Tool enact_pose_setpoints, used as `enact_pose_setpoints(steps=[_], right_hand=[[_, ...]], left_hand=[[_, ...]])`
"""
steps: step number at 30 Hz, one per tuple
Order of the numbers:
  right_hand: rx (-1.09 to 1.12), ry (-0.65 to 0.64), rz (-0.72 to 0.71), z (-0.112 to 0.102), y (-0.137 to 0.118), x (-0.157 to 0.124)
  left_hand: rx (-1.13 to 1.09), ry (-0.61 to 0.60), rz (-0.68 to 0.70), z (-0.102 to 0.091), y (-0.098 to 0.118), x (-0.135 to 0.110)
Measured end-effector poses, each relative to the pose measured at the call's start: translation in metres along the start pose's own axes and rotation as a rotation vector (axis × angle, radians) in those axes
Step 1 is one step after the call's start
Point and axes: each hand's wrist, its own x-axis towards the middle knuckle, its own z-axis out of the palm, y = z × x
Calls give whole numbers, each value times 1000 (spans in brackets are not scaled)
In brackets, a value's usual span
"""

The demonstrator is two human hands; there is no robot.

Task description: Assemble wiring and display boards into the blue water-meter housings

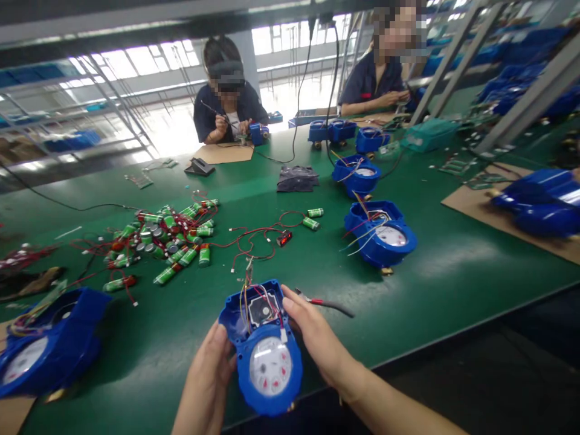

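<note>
Right in front of me, at 6 o'clock and close to the edge of the green surface (453,272), is the blue meter (267,356). I hold it up a little, with the round white dial facing me.

The little box at the top of the meter is open. It has no lid on it. Thin wires (248,296) in red, yellow and white stick out of the box and go up toward 12 o'clock. So I think the wire part is not finished yet and the box is not closed up yet.

My left hand (206,377) is curled around the left side of the meter, with the thumb on its rim. My right hand (312,335) holds the right side, and its thumb lies at the edge of the open box, next to the wires. Both hands are closed on the meter and hold nothing else.

A small tool with a red grip (324,302) lies just behind my right hand, at 2 o'clock. A big heap of green batteries (167,241) with red wires is at 10 o'clock. Another open meter (380,235) sits at 1 o'clock. One more meter (40,356) lies at 9 o'clock. Two other people work far across the surface, at 12 and 1 o'clock.
</note>
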Motion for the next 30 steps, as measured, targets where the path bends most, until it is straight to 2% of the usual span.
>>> enact_pose_setpoints(steps=[8, 14, 18, 25, 30], right_hand=[[-178, -121, -54, -2, -10, 9], [-89, -135, -2, -5, -2, 14], [-41, -147, 10, -4, 5, 15], [181, -94, 111, -1, 4, 6], [195, -116, 106, -4, -1, 6]], left_hand=[[40, 18, -71, 2, 15, -6], [-25, 9, -62, 11, 23, -15], [-90, -35, -143, 3, 24, -12], [-99, -16, -157, -6, 23, -2], [-151, -55, -208, -17, 21, 9]])
